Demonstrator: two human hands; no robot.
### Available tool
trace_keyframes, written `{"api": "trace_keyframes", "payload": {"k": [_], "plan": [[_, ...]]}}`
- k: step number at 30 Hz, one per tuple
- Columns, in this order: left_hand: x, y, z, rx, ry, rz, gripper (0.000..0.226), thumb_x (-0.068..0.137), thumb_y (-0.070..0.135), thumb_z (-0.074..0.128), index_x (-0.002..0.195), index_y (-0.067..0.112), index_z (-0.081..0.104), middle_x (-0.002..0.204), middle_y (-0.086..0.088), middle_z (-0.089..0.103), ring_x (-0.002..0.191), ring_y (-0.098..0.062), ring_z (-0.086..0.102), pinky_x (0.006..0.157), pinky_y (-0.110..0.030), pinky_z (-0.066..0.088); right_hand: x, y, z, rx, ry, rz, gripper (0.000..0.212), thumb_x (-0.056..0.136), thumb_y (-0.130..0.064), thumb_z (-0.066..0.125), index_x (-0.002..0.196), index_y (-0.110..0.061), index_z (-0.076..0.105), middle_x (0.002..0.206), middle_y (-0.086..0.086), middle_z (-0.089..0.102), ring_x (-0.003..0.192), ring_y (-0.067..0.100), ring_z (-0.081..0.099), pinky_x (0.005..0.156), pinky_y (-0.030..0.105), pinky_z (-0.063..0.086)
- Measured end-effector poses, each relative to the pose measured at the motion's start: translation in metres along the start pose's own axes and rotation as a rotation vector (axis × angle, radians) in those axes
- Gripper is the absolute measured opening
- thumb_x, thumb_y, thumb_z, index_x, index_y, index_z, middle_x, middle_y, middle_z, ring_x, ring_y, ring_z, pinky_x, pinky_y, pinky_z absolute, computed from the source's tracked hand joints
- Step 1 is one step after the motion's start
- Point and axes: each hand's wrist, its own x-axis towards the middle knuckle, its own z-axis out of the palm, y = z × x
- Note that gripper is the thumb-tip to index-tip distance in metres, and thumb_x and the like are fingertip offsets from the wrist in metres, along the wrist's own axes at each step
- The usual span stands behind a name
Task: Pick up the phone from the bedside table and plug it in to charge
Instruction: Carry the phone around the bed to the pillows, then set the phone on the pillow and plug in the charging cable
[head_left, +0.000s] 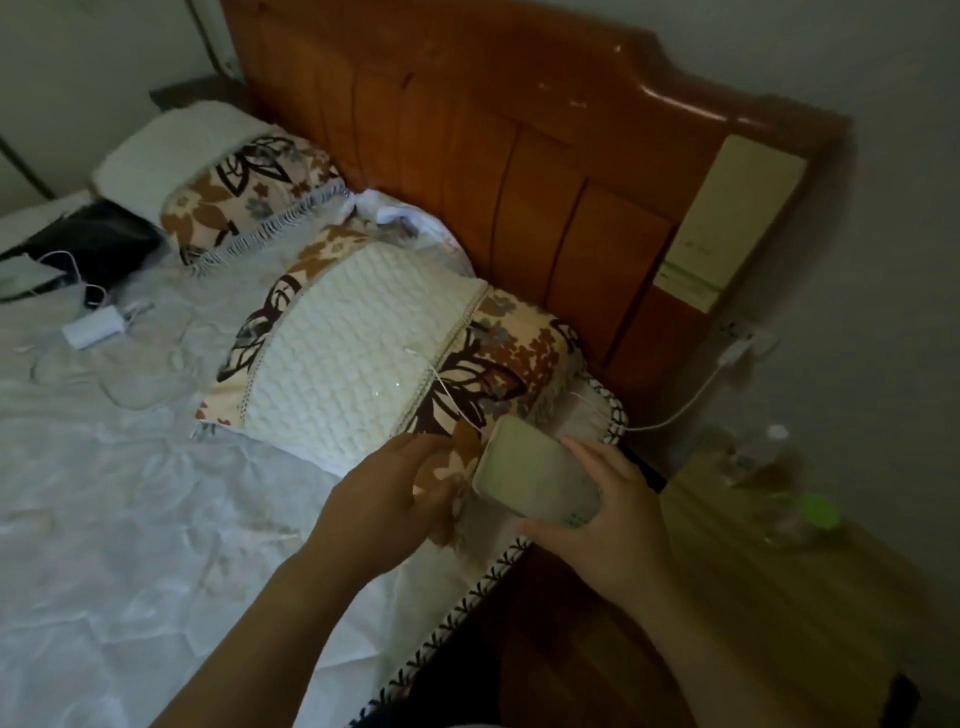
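My right hand (597, 525) grips a pale phone (537, 470), its lit screen facing up, above the near corner of the flowered pillow (363, 358). My left hand (400, 493) hovers just left of the phone with curled fingers; whether it pinches the cable end I cannot tell. A thin white charging cable (447, 387) runs across the pillow toward the phone. A second stretch of the white cable (691, 402) leads from the pillow's edge up to a plug in the wall socket (737, 348) beside the headboard.
The wooden bedside table (737, 566) at the right carries a green-capped bottle (815, 512) and other clutter. A wooden headboard (493, 156) stands behind two pillows. On the white sheet at the left lie a white charger block (93, 327) and dark items (88, 244).
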Motion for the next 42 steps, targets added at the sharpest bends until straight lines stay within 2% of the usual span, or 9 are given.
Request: {"api": "trace_keyframes", "payload": {"k": [7, 11, 16, 24, 27, 31, 34, 38, 42], "plan": [[0.101, -0.044, -0.03, 0.03, 0.007, -0.055, 0.039, 0.085, 0.044, 0.053, 0.123, 0.033, 0.05, 0.123, 0.011, 0.056, 0.107, -0.008, 0.052, 0.086, -0.034, 0.048, 0.122, -0.014, 0.028, -0.005, -0.028, -0.011, 0.093, 0.046, -0.071, 0.071, 0.128, -0.036, 0.042, 0.117, -0.025, 0.036, 0.108, -0.006, 0.029, 0.099, 0.047, 0.039], [0.141, -0.069, -0.036, 0.033, 0.017, -0.117, 0.039, 0.084, 0.047, 0.052, 0.121, 0.035, 0.051, 0.122, 0.013, 0.056, 0.106, -0.005, 0.051, 0.083, -0.031, 0.048, 0.178, -0.012, 0.042, 0.003, -0.071, -0.007, 0.091, 0.045, -0.074, 0.068, 0.125, -0.04, 0.042, 0.11, -0.04, 0.032, 0.104, -0.011, 0.028, 0.098, 0.042, 0.039], [0.186, -0.095, -0.03, 0.045, 0.049, -0.231, 0.039, 0.084, 0.048, 0.051, 0.121, 0.036, 0.05, 0.123, 0.013, 0.056, 0.105, -0.003, 0.051, 0.081, -0.027, 0.046, 0.255, 0.003, 0.067, -0.019, -0.197, -0.046, 0.095, 0.047, -0.07, 0.072, 0.129, -0.035, 0.042, 0.121, -0.02, 0.039, 0.11, 0.0, 0.034, 0.092, 0.029, 0.037], [0.236, -0.128, -0.008, 0.061, 0.019, -0.436, 0.039, 0.086, 0.048, 0.048, 0.123, 0.035, 0.048, 0.127, 0.011, 0.054, 0.112, -0.008, 0.051, 0.09, -0.03, 0.045, 0.367, 0.032, 0.121, -0.208, -0.384, -0.153, 0.092, 0.05, -0.071, 0.067, 0.128, -0.032, 0.04, 0.133, -0.007, 0.044, 0.119, 0.02, 0.04, 0.097, 0.052, 0.034], [0.25, -0.138, 0.003, 0.054, 0.025, -0.497, 0.039, 0.086, 0.048, 0.049, 0.123, 0.035, 0.049, 0.126, 0.011, 0.054, 0.11, -0.007, 0.052, 0.088, -0.03, 0.046, 0.396, 0.041, 0.139, -0.249, -0.413, -0.2, 0.087, 0.053, -0.07, 0.064, 0.127, -0.035, 0.039, 0.13, -0.008, 0.045, 0.119, 0.021, 0.039, 0.096, 0.051, 0.032], [0.262, -0.146, 0.016, 0.036, 0.028, -0.537, 0.039, 0.086, 0.048, 0.049, 0.123, 0.036, 0.048, 0.125, 0.012, 0.055, 0.111, -0.006, 0.052, 0.088, -0.03, 0.046, 0.423, 0.049, 0.162, -0.2, -0.439, -0.294, 0.083, 0.056, -0.061, 0.071, 0.128, -0.033, 0.041, 0.127, -0.007, 0.046, 0.115, 0.018, 0.037, 0.09, 0.036, 0.032], [0.268, -0.155, 0.017, 0.022, 0.048, -0.567, 0.039, 0.086, 0.047, 0.051, 0.123, 0.034, 0.049, 0.125, 0.011, 0.055, 0.11, -0.007, 0.052, 0.088, -0.03, 0.046, 0.444, 0.045, 0.177, -0.273, -0.524, -0.406, 0.085, 0.058, -0.065, 0.068, 0.13, -0.033, 0.038, 0.132, -0.009, 0.042, 0.119, 0.016, 0.033, 0.094, 0.034, 0.021], [0.274, -0.169, 0.009, 0.013, 0.111, -0.603, 0.038, 0.086, 0.043, 0.053, 0.122, 0.032, 0.051, 0.126, 0.01, 0.055, 0.108, -0.003, 0.05, 0.086, -0.024, 0.04, 0.469, 0.028, 0.196, -0.364, -0.691, -0.608, 0.088, 0.055, -0.073, 0.062, 0.131, -0.037, 0.034, 0.134, -0.009, 0.04, 0.124, 0.016, 0.032, 0.1, 0.053, 0.02], [0.281, -0.18, 0.004, 0.029, 0.118, -0.604, 0.038, 0.086, 0.041, 0.054, 0.123, 0.029, 0.051, 0.126, 0.006, 0.056, 0.111, -0.008, 0.05, 0.088, -0.025, 0.04, 0.481, 0.032, 0.207, -0.474, -0.882, -0.729, 0.087, 0.063, -0.062, 0.068, 0.137, -0.033, 0.031, 0.146, -0.008, 0.031, 0.135, 0.015, 0.017, 0.108, 0.062, 0.002]]}}
